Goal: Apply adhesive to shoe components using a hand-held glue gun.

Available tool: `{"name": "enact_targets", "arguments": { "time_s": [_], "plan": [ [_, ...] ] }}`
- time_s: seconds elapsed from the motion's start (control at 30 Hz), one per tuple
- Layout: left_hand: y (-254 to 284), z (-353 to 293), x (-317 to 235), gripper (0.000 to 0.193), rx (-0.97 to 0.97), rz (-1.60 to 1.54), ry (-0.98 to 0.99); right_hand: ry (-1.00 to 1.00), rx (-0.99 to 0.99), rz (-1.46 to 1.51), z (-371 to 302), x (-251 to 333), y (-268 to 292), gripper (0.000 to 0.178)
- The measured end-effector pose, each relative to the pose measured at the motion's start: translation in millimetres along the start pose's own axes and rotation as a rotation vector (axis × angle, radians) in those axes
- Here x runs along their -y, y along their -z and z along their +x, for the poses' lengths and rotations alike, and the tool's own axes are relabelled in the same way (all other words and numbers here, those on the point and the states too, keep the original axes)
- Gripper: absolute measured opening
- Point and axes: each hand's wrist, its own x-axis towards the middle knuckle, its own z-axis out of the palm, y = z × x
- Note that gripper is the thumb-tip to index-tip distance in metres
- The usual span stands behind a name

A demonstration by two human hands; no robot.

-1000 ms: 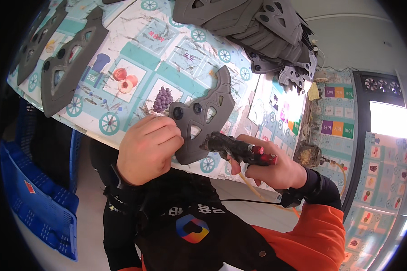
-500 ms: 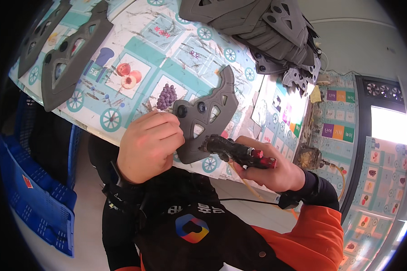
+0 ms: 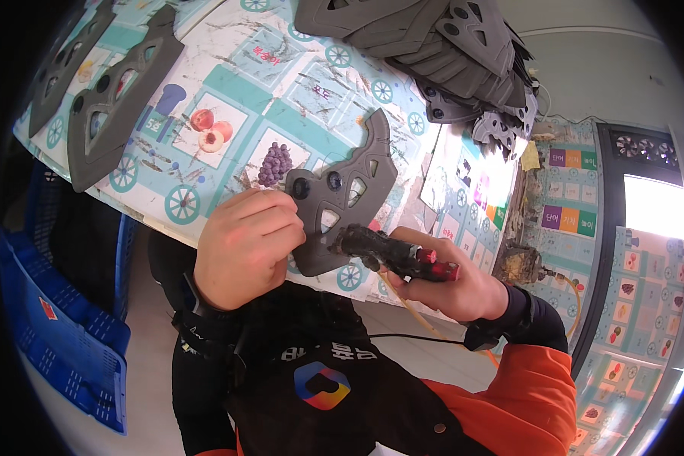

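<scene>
A grey plastic panel [image 3: 363,209] with triangular cut-outs and two dark round plugs lies near the table's front edge. My left hand [image 3: 247,247] is closed at its left edge, with the fingertips mostly hidden. In my right hand [image 3: 463,285] is a dark, grimy hand tool [image 3: 380,249] with two red ends; its exact kind does not show clearly. The tool's dark tip touches or overlaps the panel's lower part.
The table [image 3: 228,91] is covered with smudged picture sheets. Two similar panels [image 3: 121,99] lie on the left, and a tall stack of panels [image 3: 463,57] stands at the back right. A blue crate [image 3: 68,327] is below left. A yellowish hose [image 3: 566,285] hangs at right.
The view has shifted slightly, so the table and panel appear a little farther left. Both hands keep nearly the same pose, and the tool stays at the panel's lower part.
</scene>
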Motion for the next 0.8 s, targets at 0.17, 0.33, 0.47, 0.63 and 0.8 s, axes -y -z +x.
{"name": "enact_targets", "arguments": {
  "time_s": [0.17,0.33,0.47,0.63,0.8],
  "plan": [
    [1,2,-1,0.018,0.01,-0.006,0.005,-0.093,-0.04,0.06,-4,10,2,0.049],
    [1,1,-2,0.017,0.015,0.002,0.011,-0.201,-0.028,0.015,-4,23,8,0.044],
    [2,2,-3,0.017,0.016,-0.002,0.008,-0.181,-0.045,0.001,-7,15,9,0.041],
    [1,4,-2,0.017,0.018,-0.004,0.005,-0.239,-0.093,0.03,-10,13,10,0.044],
    [1,4,-3,0.016,0.011,-0.001,0.009,-0.259,-0.127,0.052,-10,11,14,0.048]
  ]
}}
